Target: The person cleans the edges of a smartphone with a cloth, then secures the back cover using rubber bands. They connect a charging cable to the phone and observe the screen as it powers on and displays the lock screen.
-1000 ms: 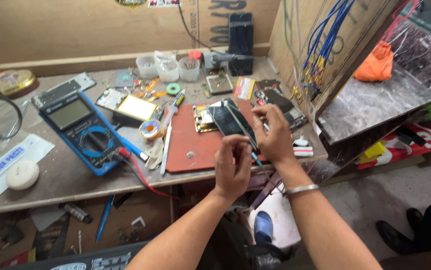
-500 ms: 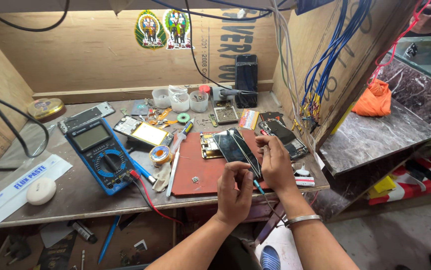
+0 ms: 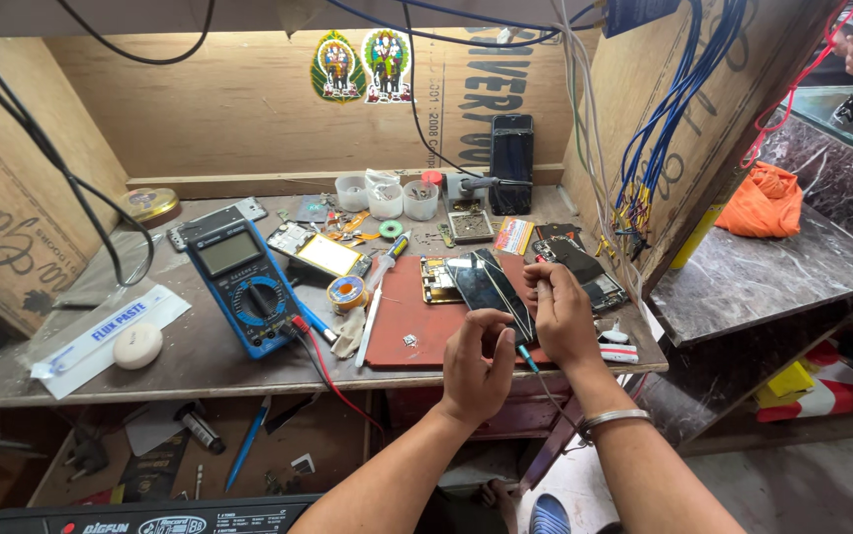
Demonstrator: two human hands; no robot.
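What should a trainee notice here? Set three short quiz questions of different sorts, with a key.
1. True or false: the meter lies left of the red mat.
2. What does the right hand touch? A) a phone B) the solder reel C) the white puck
3. Fill in: the left hand is over the mat's ____ edge.

Key: 1 true. 2 A, the phone; the solder reel and the puck lie further left. 3 near.
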